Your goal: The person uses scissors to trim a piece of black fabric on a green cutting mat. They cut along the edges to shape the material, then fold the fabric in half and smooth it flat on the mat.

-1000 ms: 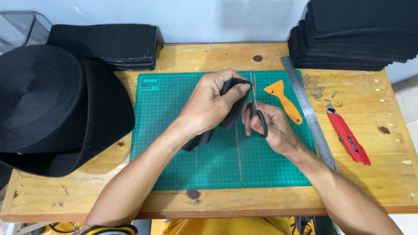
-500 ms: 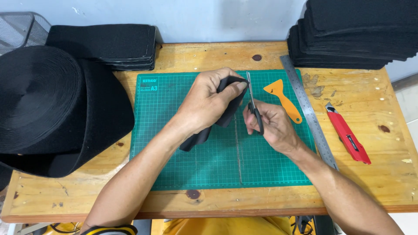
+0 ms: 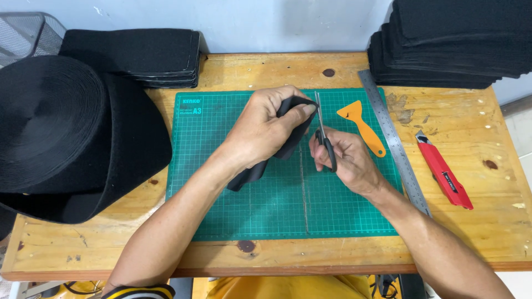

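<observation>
My left hand [image 3: 265, 130] grips a folded piece of black strap [image 3: 250, 174] over the green cutting mat [image 3: 221, 210]. The strap's upper end pokes out by my thumb and its lower end hangs out below my palm. My right hand [image 3: 346, 160] holds black-handled scissors [image 3: 323, 133] upright, blades pointing away from me. The blades sit right beside the strap's upper end, and look closed against its edge.
A large roll of black strapping [image 3: 66, 133] fills the left of the wooden table [image 3: 471, 232]. Stacks of cut black pieces lie at back left [image 3: 138, 55] and back right [image 3: 454, 44]. An orange scraper [image 3: 361, 127], steel ruler [image 3: 394, 144] and red utility knife [image 3: 443, 177] lie to the right.
The scissors have turned more upright and the blades have closed toward the strap's upper end. My left hand has shifted slightly, still gripping the strap.
</observation>
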